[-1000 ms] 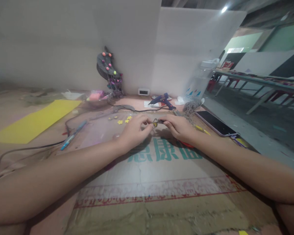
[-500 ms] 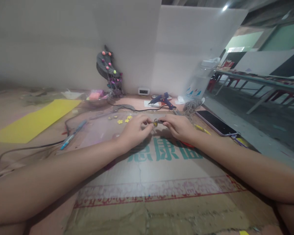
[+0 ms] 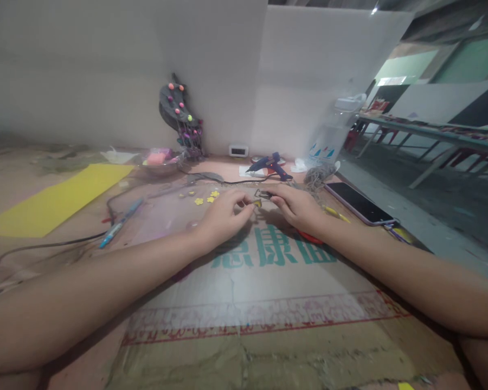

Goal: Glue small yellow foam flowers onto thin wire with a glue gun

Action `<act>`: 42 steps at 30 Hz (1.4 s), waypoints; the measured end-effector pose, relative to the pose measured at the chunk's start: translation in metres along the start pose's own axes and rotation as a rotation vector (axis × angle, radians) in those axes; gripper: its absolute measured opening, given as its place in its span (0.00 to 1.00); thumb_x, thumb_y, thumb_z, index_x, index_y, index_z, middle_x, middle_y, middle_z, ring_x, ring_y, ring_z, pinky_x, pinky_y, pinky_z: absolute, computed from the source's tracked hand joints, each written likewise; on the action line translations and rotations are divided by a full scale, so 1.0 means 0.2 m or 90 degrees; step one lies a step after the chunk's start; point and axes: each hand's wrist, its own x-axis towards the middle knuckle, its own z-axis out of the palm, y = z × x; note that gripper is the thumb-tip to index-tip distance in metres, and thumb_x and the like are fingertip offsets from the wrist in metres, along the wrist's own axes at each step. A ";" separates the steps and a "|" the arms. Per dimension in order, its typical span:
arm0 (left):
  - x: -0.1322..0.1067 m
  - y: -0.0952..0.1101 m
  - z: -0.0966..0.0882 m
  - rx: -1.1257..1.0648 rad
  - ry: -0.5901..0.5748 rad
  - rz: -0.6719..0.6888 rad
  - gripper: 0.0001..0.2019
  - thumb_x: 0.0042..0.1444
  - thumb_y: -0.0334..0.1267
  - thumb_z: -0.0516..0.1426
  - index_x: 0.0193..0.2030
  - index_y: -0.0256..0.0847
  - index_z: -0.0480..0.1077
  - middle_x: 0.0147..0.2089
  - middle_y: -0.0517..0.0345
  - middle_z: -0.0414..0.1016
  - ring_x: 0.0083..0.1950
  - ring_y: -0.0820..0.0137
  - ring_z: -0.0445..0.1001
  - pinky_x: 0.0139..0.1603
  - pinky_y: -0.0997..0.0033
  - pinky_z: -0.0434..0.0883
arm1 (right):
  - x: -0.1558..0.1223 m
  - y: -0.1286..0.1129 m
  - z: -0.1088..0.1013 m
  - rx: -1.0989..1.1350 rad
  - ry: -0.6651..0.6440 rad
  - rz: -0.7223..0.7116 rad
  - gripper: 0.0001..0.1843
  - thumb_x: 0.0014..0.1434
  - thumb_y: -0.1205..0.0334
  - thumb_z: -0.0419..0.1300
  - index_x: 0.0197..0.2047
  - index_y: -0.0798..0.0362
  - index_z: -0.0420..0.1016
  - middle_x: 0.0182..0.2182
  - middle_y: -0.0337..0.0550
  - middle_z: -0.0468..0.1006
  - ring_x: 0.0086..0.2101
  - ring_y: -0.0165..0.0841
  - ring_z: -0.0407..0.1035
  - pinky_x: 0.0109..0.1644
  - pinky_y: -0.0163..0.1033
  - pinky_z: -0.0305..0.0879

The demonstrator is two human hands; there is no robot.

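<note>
Both my hands meet over a flattened cardboard sheet (image 3: 244,281) with green printed characters. My left hand (image 3: 223,216) is closed in a pinch on a small yellow piece (image 3: 257,203). My right hand (image 3: 295,206) is closed too, its fingertips pinching a thin dark wire loop (image 3: 262,193) right beside the yellow piece. Several small yellow flower cut-outs (image 3: 206,200) lie just left of my left hand.
A blue glue gun (image 3: 268,164) and a grey twine bundle (image 3: 318,176) lie behind my hands. A phone (image 3: 358,203) is at the right, a blue pen (image 3: 120,225) and yellow sheet (image 3: 55,200) at the left. A dark decorated ornament (image 3: 181,116) leans on the white wall.
My right hand has lifted slightly and drawn the wire loop up and away from the yellow piece. My left hand has barely shifted.
</note>
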 end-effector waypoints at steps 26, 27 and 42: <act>0.00 0.01 -0.01 0.007 0.043 -0.025 0.05 0.59 0.35 0.53 0.34 0.40 0.68 0.38 0.56 0.73 0.44 0.66 0.71 0.49 0.65 0.67 | -0.01 0.01 -0.01 0.108 -0.017 0.033 0.27 0.70 0.50 0.42 0.44 0.54 0.80 0.39 0.47 0.83 0.40 0.38 0.76 0.45 0.40 0.67; 0.00 0.01 -0.01 0.012 0.042 -0.023 0.05 0.59 0.35 0.53 0.33 0.40 0.68 0.38 0.56 0.73 0.44 0.66 0.71 0.49 0.65 0.67 | -0.01 0.01 -0.01 0.108 -0.022 0.029 0.27 0.70 0.50 0.42 0.44 0.54 0.80 0.39 0.47 0.83 0.40 0.38 0.76 0.45 0.40 0.67; 0.00 0.01 0.00 0.037 0.001 -0.001 0.06 0.58 0.37 0.53 0.31 0.40 0.68 0.36 0.56 0.73 0.42 0.64 0.71 0.46 0.63 0.66 | -0.01 0.01 0.00 0.105 -0.013 0.004 0.24 0.70 0.54 0.44 0.43 0.54 0.79 0.36 0.47 0.83 0.37 0.36 0.76 0.42 0.38 0.67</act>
